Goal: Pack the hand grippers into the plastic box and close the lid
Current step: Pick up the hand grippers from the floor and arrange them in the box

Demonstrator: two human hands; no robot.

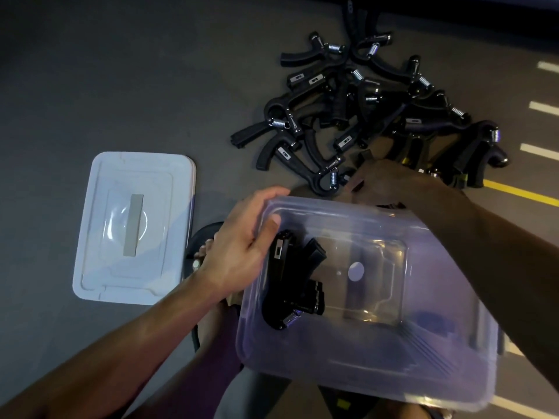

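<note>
A clear plastic box (429, 343) sits tilted in front of me, open at the top. Inside it, against the left wall, lie black hand grippers (290, 282) with steel springs. My left hand (242, 249) grips the box's left rim, thumb inside. My right hand (390, 182) reaches past the far rim to the near edge of a pile of several black hand grippers (363, 110) on the dark floor; its fingers are curled around a dark piece there, though what it holds is hard to make out. The pale lid (133, 228) lies flat on the floor to the left.
Yellow and white painted lines (526, 195) cross the floor at the right. My foot in a black sandal (199, 252) rests between the lid and the box. My legs are below the box.
</note>
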